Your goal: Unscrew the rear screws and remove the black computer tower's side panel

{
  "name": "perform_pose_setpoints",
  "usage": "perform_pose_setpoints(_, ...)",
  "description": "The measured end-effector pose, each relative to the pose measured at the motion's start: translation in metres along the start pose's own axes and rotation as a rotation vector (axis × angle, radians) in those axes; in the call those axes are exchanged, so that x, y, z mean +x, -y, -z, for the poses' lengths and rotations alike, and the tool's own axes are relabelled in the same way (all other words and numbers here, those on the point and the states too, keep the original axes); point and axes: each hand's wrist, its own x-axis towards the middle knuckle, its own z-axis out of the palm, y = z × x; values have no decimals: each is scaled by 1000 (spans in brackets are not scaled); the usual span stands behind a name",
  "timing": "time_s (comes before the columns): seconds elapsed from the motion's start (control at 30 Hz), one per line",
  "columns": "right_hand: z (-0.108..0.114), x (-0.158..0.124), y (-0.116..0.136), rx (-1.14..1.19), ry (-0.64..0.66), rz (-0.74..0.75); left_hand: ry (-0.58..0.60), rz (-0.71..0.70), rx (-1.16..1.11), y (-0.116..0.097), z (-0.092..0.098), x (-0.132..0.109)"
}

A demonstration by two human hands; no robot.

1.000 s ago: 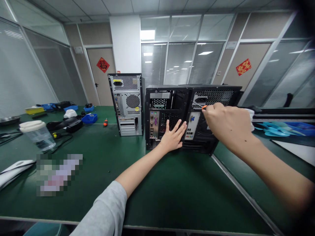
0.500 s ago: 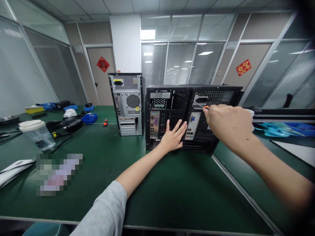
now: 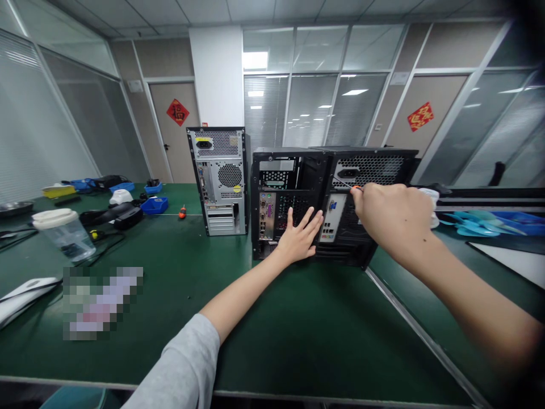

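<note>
Two black computer cases stand side by side on the green table, their rear panels towards me. My left hand (image 3: 298,237) lies with spread fingers against the back of the left black computer case (image 3: 315,170), near its right edge. My right hand (image 3: 389,210) is closed around a screwdriver (image 3: 356,187), whose orange collar and thin shaft show past my fingers. The shaft points left to the upper left edge of the right black computer case (image 3: 374,152), beside its power socket (image 3: 348,174). The tip is too small to make out clearly.
A silver-backed computer case (image 3: 225,221) stands to the left. Farther left are a lidded clear cup (image 3: 68,236), blue trays (image 3: 154,205), black cables and a small orange-and-black object (image 3: 182,212). Light blue fan blades (image 3: 477,224) lie at right.
Almost nothing differs. My right hand, with the screwdriver, has shifted very slightly; my left hand stays against the case.
</note>
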Motion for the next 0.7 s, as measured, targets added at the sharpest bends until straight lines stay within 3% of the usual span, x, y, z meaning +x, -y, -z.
perform_pose_setpoints(0.7, 9, 6, 3, 110, 104, -95, 24, -1, -6, 0, 1, 0)
